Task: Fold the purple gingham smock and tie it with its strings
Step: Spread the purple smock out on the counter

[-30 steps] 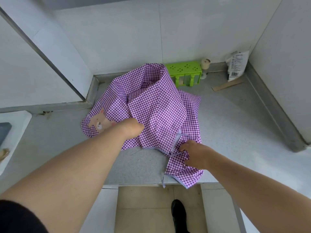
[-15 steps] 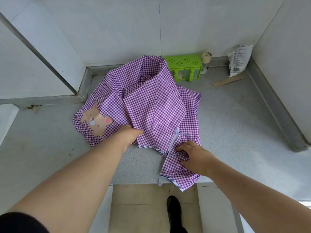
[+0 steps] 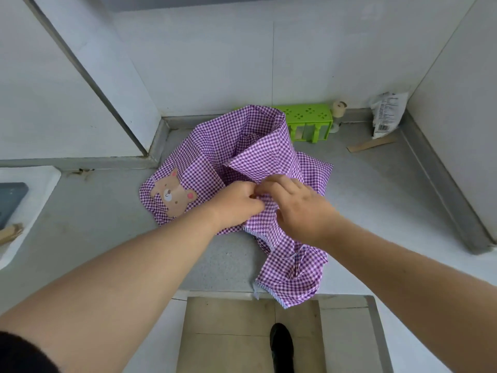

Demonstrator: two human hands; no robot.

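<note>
Grey countertop (image 3: 376,200) at centre frame carries the crumpled purple gingham smock (image 3: 258,162), where the left hand (image 3: 236,203) and right hand (image 3: 298,208) pinch its cloth with curled fingers, hiding the strings, a green rack (image 3: 309,119) partly covered behind.

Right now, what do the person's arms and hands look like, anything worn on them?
Both forearms are bare from elbow to wrist. The left hand and right hand show no gloves, rings, watch or bracelets. A dark, black-looking sleeve edge shows only at the upper left arm; no sleeve is visible on the right arm.
</note>
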